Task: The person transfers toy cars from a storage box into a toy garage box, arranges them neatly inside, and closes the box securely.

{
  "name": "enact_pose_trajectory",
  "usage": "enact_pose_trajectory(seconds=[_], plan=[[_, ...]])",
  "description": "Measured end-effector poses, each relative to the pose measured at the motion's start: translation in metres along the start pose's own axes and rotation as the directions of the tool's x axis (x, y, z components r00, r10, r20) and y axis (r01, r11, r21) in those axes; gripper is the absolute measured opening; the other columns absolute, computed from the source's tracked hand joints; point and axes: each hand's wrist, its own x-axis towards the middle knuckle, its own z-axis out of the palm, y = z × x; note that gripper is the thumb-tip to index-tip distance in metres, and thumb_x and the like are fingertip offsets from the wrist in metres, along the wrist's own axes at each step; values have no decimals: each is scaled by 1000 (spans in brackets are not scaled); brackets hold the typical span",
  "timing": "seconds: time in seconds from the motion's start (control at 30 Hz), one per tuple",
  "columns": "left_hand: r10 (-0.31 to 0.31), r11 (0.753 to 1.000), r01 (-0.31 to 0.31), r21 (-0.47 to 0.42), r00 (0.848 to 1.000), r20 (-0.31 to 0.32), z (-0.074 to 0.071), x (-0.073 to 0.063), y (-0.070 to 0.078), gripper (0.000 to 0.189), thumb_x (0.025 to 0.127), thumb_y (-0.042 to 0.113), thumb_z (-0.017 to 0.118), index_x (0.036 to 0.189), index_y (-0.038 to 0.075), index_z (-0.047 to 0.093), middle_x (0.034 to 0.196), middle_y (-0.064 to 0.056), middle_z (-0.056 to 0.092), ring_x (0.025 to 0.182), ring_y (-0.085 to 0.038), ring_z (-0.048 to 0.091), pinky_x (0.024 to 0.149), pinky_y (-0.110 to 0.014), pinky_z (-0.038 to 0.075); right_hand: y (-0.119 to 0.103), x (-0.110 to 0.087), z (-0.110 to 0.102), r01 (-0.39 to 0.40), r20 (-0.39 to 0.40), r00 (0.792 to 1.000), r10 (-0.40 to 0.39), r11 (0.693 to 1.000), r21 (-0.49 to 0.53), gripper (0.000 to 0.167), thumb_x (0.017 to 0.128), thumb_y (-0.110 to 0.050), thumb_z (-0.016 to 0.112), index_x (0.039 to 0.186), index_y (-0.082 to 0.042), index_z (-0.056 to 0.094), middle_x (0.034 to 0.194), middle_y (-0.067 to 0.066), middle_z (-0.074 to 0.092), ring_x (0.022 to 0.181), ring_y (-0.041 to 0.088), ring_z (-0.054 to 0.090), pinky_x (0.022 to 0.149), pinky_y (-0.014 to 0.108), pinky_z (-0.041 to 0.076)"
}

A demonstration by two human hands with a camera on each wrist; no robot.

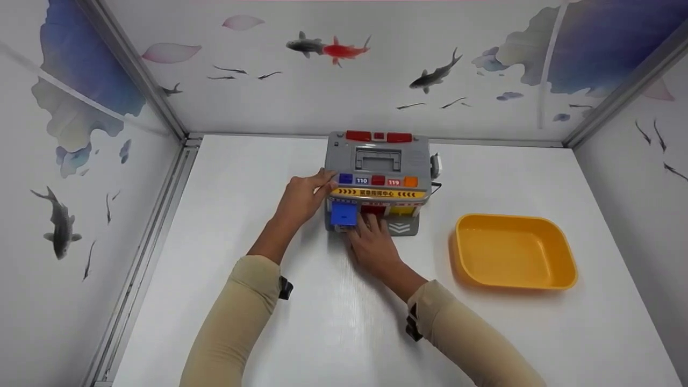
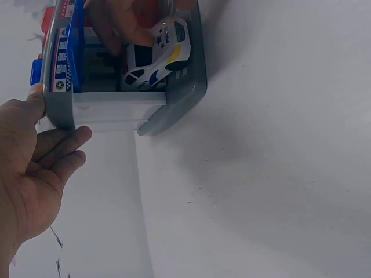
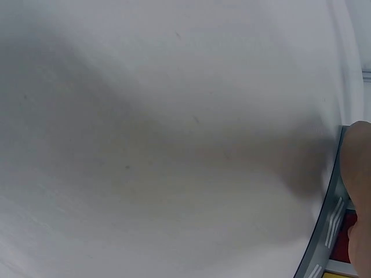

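Note:
A grey toy garage with coloured buttons and a yellow sign strip stands at the table's far middle. My left hand grips its left side, thumb up by the blue button and fingers below the roof edge. The blue door is swung up and sticks out over the left bay. Under it, a white toy car with blue and yellow markings sits tilted at the bay's mouth. Fingers of my right hand hold the car from the side. In the right wrist view, only part of that hand shows.
A yellow plastic tub stands right of the garage on the white table. Red and yellow doors fill the other bays. White walls with painted fish enclose the table's back and sides.

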Motion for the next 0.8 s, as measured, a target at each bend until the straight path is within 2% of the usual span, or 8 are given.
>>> enact_pose_trajectory(seconds=[0.13,0.27,0.5,0.67,0.8], plan=[[1,1000,-1,6,1000,-1,0,0,0,50,114,50,58,158,27,62,165,-12,54,153,-33,57,128,-51,47,1,-1,-2,-12,69,998,10,1000,25,51,114,-29,61,162,-12,52,171,16,48,152,44,46,123,64,46],[2,1000,-2,11,1000,-7,0,0,0,51,113,50,58,158,26,62,163,-12,55,152,-34,58,127,-51,48,2,-1,-4,-17,112,994,11,999,50,53,113,-28,61,162,-11,52,173,16,46,155,45,44,127,67,42],[-32,999,32,21,999,8,0,0,1,53,112,53,57,159,29,60,166,-10,53,154,-33,56,128,-51,47,7,-2,-6,-8,150,989,-13,991,134,64,109,-33,66,169,-30,43,182,14,31,162,47,35,130,73,36],[-43,999,43,15,999,16,0,0,1,54,112,54,56,160,30,59,167,-9,52,155,-33,56,129,-51,46,8,-3,-7,-1,138,990,-17,992,127,62,108,-33,65,167,-27,46,180,14,34,159,45,36,130,71,37],[-38,999,38,18,999,12,0,0,1,53,112,54,56,159,29,60,166,-9,52,154,-33,57,129,-52,46,8,-2,-8,0,142,990,-17,993,120,57,109,-32,63,164,-21,51,177,15,39,156,46,38,129,71,37]])
